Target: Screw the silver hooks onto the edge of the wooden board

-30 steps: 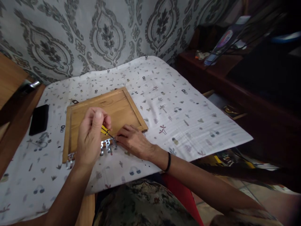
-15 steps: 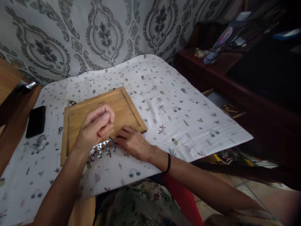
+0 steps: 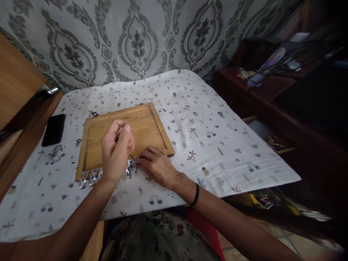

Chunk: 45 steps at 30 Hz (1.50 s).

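Note:
A framed wooden panel (image 3: 141,127) lies flat on the cloth-covered table. Along its near edge runs a metal hook rail (image 3: 94,174) with several silver hooks hanging over the side. My left hand (image 3: 116,143) is closed above the panel and hides part of the rail. From its underside a thin dark shaft, like that of a screwdriver (image 3: 132,157), slants down to the rail's right end; the handle is hidden in the fist. My right hand (image 3: 156,163) rests at the panel's near right corner, its bent fingers closed at the rail's end beside the shaft tip.
A black phone (image 3: 53,129) lies on the patterned white cloth (image 3: 217,156) to the left. Wooden furniture (image 3: 19,79) stands at the far left. To the right are a dark red desk (image 3: 258,98) with a bottle (image 3: 268,65) on it and an open drawer (image 3: 272,139).
The whole view has shifted, so the panel appears farther right. My left fist has turned, its thumb now upward, with the shaft still beneath it. My right hand stays at the rail's end.

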Motion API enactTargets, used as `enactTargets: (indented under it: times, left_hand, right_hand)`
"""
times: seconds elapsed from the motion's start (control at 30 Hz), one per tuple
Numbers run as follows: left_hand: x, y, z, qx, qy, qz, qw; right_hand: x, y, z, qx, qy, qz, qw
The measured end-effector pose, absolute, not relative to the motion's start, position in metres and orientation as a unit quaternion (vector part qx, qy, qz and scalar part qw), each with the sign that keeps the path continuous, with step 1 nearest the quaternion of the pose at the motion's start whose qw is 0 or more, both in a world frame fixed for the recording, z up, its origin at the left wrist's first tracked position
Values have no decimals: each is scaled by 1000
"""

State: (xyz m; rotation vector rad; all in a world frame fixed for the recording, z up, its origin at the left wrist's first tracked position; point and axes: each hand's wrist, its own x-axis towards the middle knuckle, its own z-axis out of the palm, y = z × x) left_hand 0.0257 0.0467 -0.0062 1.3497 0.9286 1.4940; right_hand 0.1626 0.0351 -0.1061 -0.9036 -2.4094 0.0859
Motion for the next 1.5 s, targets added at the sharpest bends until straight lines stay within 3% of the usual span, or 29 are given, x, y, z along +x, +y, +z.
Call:
enactTargets:
  times: [0.23,0.33,0.5,0.63,0.87,1.1,1.2,1.3,1.5]
  left_hand:
    - [13,63,2,631,234,396,625]
    - [14,61,3,653,290,410,567]
    - [29,52,-5,599,403,546,426]
    - [29,55,-10,553,371,590,456]
    - [10,66,1,630,249,397,619]
    - [23,51,-9,573,400,566,438]
    - [30,47,-16,558,403,596,414]
    - [28,50,-17,586,372,573,436]
    - [12,61,-6,619,277,454,579]
  right_hand:
    - [162,35,-107,-344,-896,45,279]
    - [161,36,-108,-342,-895,53,281]
    - [162,36,-108,-338,-896,53,284]
    - [162,36,-109,-339,-896,59,281]
    - [162,36,-114,-338,-892,64,294]
    - [162,37,-113,-336,-896,66,284]
    - [162,37,-112,-338,-896,54,282]
    - [161,37,-111,-337,-897,51,281]
    - [161,37,-110,-337,-899,36,278]
